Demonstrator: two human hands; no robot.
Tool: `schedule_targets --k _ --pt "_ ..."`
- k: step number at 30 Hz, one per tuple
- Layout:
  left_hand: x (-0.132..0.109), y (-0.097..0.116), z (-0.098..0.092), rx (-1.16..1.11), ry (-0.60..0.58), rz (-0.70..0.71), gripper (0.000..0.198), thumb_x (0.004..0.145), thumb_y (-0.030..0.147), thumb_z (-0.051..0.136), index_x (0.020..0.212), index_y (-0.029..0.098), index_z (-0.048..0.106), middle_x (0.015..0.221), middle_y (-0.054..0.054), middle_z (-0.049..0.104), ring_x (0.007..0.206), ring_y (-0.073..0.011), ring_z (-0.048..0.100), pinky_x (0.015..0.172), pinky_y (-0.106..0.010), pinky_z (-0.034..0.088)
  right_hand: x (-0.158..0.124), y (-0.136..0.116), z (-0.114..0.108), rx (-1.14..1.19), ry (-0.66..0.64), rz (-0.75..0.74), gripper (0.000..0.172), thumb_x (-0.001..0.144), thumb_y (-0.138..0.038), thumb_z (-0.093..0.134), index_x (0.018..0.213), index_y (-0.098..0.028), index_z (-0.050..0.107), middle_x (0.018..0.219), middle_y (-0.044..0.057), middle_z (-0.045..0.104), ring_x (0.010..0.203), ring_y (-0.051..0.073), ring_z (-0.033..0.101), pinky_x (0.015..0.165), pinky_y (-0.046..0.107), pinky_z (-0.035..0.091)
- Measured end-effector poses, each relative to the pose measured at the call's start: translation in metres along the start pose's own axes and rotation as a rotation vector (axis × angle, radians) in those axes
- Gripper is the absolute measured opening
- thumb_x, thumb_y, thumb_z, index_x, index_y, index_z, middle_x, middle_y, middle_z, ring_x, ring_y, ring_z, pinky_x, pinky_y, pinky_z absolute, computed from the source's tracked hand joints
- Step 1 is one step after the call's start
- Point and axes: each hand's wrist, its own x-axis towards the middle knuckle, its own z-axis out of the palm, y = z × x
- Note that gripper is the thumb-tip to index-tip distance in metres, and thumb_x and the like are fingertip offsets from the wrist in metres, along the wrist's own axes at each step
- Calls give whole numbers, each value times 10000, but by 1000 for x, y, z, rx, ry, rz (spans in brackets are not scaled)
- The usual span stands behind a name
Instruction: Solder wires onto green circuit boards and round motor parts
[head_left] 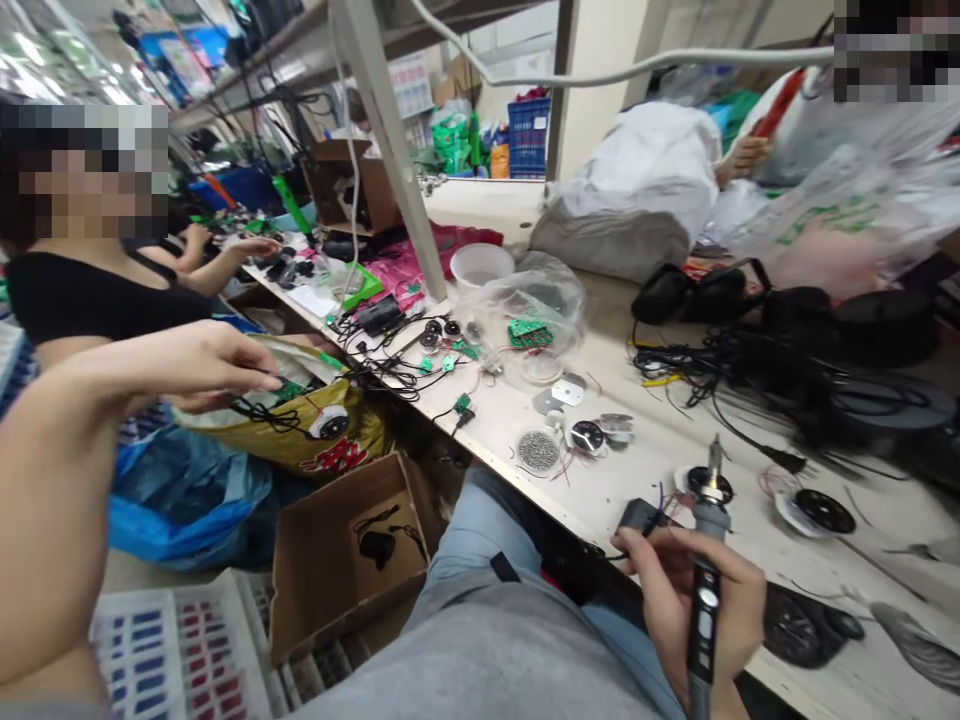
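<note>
Right hand pinches a soldering iron in a pencil grip, tip up, beside the tabletop edge; left hand is open, fingers extended, holding nothing visible; it is just beside a wired green circuit board on a yellow sack.

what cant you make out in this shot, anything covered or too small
Head view: the bottom edge cuts off the lower end of the soldering iron in the right hand.
Head view: the fingers of the left hand hide whether it grips anything above the yellow sack.
Head view: the clear plastic bag veils the green circuit board, and its markings are too small to read.
</note>
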Motion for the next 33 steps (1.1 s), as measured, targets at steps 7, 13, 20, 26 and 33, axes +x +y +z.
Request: schedule_targets --k 7,13,20,26,33 --pt "-17 97 2 -175 429 193 716 761 807 631 1009 144 739 531 52 535 565 -33 493 579 -162 294 1 4 -13 34 -39 -34 387 723 -414 910 863 -177 639 619 -2 701 439 185 668 391 255 546" --pt "18 187 24 -387 354 494 450 827 545 787 972 119 766 594 4 604 485 -35 445 492 -194 354 -3 -3 -15 50 34 -1 448 683 -501 922 829 -190 635 594 -8 688 404 176 646 362 244 525" --pt "59 232 53 -495 237 535 413 937 444 719 1210 137 759 899 -140 765 549 -103 602 561 -298 534 0 -9 -21 12 70 35 528 612 -622 933 712 -200 631 543 15 662 363 207 629 317 256 479" --pt "75 228 48 -535 -14 513 503 885 354 750 1348 171 677 985 -163 798 543 -139 643 555 -316 565 5 -12 -20 26 -1 38 494 615 -576 952 687 -195 646 530 8 658 351 211 627 307 246 479" --pt "87 228 8 -262 202 541 400 950 367 676 1271 129 706 990 -202 785 764 -240 744 731 -446 598 2 -14 -19 28 9 84 492 616 -562 950 742 -193 651 558 8 674 400 206 657 344 246 521"
